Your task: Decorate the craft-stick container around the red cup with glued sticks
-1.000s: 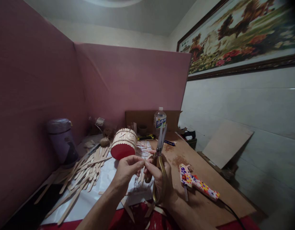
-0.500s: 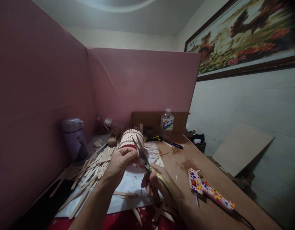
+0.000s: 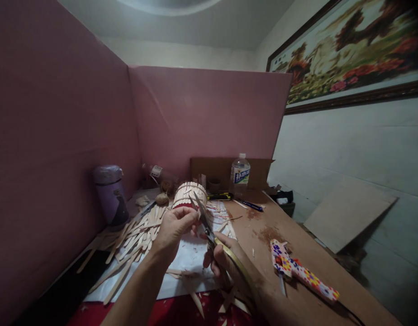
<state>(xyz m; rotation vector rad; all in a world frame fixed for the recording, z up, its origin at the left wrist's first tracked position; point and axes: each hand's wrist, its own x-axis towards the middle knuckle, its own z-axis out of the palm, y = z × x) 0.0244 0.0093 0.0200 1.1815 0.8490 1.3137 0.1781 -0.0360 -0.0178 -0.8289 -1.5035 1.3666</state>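
My right hand (image 3: 224, 258) is wrapped round the yellow handles of a pair of scissors (image 3: 209, 233), whose blades point up and away, a little apart. My left hand (image 3: 177, 226) is pinched near the blades, on a small pale piece of wood (image 3: 197, 216) that is mostly hidden by the fingers. Just beyond both hands, a round container covered in wooden sticks (image 3: 189, 194) shows a red lower edge. Many flat wooden sticks (image 3: 144, 233) lie piled left of my left hand, partly on a white sheet (image 3: 187, 258).
A purple bottle (image 3: 110, 199) stands at the left. Behind are a twine ball (image 3: 162, 199), a clear bottle (image 3: 240, 174), a yellow-black cutter (image 3: 220, 196) and a blue pen-like tool (image 3: 252, 206). A flowered glue gun (image 3: 302, 274) with a cord lies at the right.
The whole view has shifted slightly, so things appear a little further right. The scissor blades look slightly closer together; both hands keep their holds.
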